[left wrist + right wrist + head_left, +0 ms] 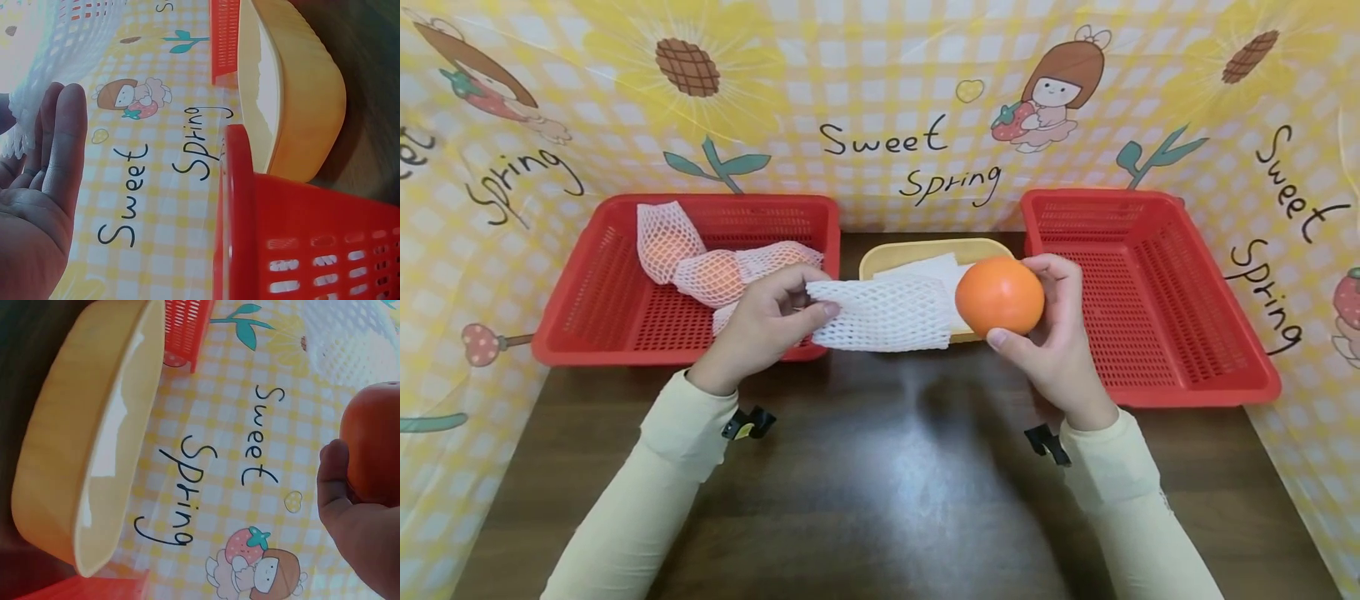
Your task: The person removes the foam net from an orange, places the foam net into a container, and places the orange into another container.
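While the left hand pinches one end of the white net sleeve, seemingly so that its other end faces the orange fruit, the right hand grips this fruit from the right, leaving its left side free, between two red baskets.

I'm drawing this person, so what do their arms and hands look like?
The long sleeves are pale cream. A small black piece sticks out by each cuff. The left hand and right hand are bare.
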Motion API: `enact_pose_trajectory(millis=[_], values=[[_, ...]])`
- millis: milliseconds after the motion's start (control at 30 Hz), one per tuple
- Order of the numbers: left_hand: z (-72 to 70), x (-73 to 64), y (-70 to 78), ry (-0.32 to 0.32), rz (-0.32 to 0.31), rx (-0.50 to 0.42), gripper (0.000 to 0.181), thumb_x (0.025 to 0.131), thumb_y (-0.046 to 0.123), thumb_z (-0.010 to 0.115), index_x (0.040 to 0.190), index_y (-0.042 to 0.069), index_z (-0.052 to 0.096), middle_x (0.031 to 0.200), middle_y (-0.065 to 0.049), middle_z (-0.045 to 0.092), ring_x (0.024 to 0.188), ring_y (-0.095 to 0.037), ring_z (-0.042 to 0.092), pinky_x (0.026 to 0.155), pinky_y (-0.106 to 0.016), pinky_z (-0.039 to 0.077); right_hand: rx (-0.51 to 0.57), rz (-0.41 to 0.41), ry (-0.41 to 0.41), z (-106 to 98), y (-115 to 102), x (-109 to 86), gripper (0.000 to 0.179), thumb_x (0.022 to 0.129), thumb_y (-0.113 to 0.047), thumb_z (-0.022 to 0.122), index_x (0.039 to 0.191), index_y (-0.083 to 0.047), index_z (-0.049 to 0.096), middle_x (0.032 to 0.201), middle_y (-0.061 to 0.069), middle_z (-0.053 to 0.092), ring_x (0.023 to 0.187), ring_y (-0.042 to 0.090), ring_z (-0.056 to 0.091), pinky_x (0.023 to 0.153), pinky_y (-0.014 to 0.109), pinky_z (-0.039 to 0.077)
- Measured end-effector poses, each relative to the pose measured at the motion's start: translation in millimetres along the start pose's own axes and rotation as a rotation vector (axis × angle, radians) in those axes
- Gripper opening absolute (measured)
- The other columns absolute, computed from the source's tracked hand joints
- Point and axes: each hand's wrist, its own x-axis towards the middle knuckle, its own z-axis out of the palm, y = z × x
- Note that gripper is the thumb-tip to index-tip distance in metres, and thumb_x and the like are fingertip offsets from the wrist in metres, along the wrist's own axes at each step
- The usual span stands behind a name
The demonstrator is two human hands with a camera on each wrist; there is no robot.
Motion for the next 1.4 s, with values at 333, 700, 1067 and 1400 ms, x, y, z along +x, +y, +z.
enact_pose_trajectory(millis=[333, 700, 1067, 1400], values=[[1.6, 0.9, -1.8, 0.000, -0.006, -0.001, 0.018, 0.093, 0.010, 0.072, 0.109, 0.005, 0.066, 0.101, -0.008, 0.066, 0.076, -0.026, 0.061, 0.058, -0.030, 0.054, -0.207, 0.049, -0.046, -18.4, -16.4, 11.6, 0.078, 0.076, 0.006, 0.078, 0.145, -0.011, 0.046, 0.140, 0.009, 0.048, 0.118, 0.031, 0.050, 0.091, 0.035, 0.048], [3.2, 1.1, -4.1, 0.010, 0.021, -0.004, 0.020, 0.093, 0.008, 0.073, 0.110, 0.003, 0.066, 0.097, -0.009, 0.066, 0.073, -0.023, 0.061, 0.058, -0.026, 0.052, -0.295, -0.097, 0.002, -44.9, -30.7, 37.8, 0.064, 0.082, -0.015, 0.075, 0.138, -0.007, 0.045, 0.131, 0.008, 0.056, 0.112, 0.031, 0.052, 0.089, 0.035, 0.043], [4.9, -0.4, -7.3, -0.013, 0.032, -0.005, 0.019, 0.093, 0.006, 0.071, 0.111, 0.002, 0.065, 0.098, -0.010, 0.066, 0.077, -0.022, 0.063, 0.064, -0.025, 0.054, -0.516, -0.005, 0.072, -101.2, -16.5, 79.8, 0.047, 0.097, -0.021, 0.051, 0.143, -0.013, 0.048, 0.129, -0.001, 0.050, 0.102, 0.022, 0.051, 0.082, 0.031, 0.041], [3.2, -1.1, -4.9, -0.020, 0.035, 0.008, 0.018, 0.093, 0.005, 0.071, 0.110, 0.002, 0.065, 0.098, -0.009, 0.067, 0.075, -0.022, 0.063, 0.062, -0.026, 0.054, -0.852, 0.434, 0.025, -143.7, 17.9, 119.1, 0.082, 0.088, -0.047, 0.070, 0.153, -0.016, 0.030, 0.145, 0.013, 0.042, 0.114, 0.030, 0.050, 0.094, 0.047, 0.042]])
